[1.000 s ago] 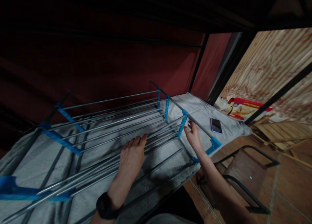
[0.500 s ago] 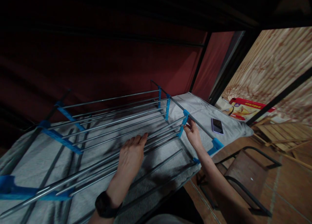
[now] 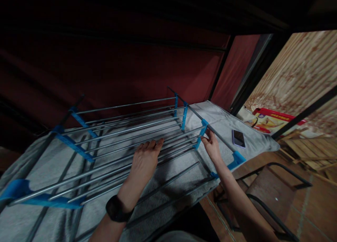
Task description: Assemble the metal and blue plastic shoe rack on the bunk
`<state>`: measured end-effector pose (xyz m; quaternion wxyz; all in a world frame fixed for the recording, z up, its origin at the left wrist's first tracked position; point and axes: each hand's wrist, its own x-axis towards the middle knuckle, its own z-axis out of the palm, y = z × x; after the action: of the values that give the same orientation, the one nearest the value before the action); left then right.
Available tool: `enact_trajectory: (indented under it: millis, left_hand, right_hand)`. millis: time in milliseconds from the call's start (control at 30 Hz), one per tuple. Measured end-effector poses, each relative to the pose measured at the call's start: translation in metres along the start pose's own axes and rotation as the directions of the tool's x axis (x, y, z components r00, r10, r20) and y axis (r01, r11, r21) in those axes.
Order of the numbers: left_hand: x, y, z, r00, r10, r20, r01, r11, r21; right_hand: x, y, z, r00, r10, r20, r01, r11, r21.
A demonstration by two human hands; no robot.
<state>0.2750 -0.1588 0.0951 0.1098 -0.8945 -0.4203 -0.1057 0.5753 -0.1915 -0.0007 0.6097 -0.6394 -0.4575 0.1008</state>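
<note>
Moved since a second ago: the front steel tube – its left end jutted past the lower-left blue bracket and now lies at it; the whole scene sits a little further right in the frame.
Left hand: lower centre of the frame, palm down, fingers bent and part-closed over the front tubes, touching them; a firm grip cannot be told.
Right hand: right of centre, thumb and fingers part-open at the right-hand blue connector – how tightly they hold it, if at all, cannot be told.
Tube rack: from the lower left to right of centre, steel tubes running between blue brackets, all of it on a grey blanket.
Watch: dark, on the left wrist, bottom of the frame.
Phone: flat on the blanket, right of the rack.
Chair: lower right, on the tiled floor.
Red box: far right, beyond the blanket.
</note>
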Motion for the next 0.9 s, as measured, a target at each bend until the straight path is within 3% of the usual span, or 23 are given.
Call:
enact_trajectory:
  millis: [500,767,833,900]
  left_hand:
    - [0.002,0.004,0.002,1.0,-0.016,-0.022,0.014,0.999,-0.05]
    - [-0.007,0.009,0.001,0.999,-0.004,-0.041,-0.001,0.993,-0.121]
    - [-0.008,0.009,0.002,0.999,-0.006,-0.053,-0.001,0.992,-0.124]
    - [-0.009,0.009,0.004,0.998,-0.01,-0.058,0.003,0.993,-0.119]
  right_hand:
    - [-0.001,-0.004,-0.001,0.999,0.041,0.023,-0.042,0.997,0.057]
    - [-0.01,0.003,0.006,0.996,0.079,-0.05,-0.069,0.98,0.186]
    - [-0.024,0.001,0.006,0.992,0.07,-0.105,-0.057,0.991,0.122]
    - [-0.041,-0.008,0.005,0.991,-0.029,-0.129,0.03,1.0,0.006]
